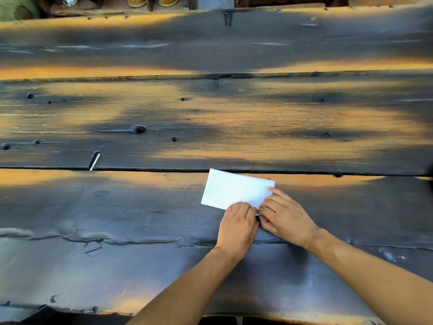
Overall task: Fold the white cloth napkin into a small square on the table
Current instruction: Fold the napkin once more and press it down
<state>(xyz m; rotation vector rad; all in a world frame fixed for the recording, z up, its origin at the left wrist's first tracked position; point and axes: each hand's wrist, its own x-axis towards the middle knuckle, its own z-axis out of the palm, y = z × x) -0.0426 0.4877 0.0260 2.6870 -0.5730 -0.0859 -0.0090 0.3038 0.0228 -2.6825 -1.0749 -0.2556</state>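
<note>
White cloth napkin (232,191), already reduced to a flat rectangle, is seen on the dark wooden bench (117,231) at about 5 o'clock of the view. Its near right corner is pinched by both hands: the left hand (236,227) with fingers curled over the edge, the right hand (284,218) gripping beside it, forefinger extended along the short side. Misaligned edges, judged likely if the layers slip during lifting, would yield a skewed square.
</note>
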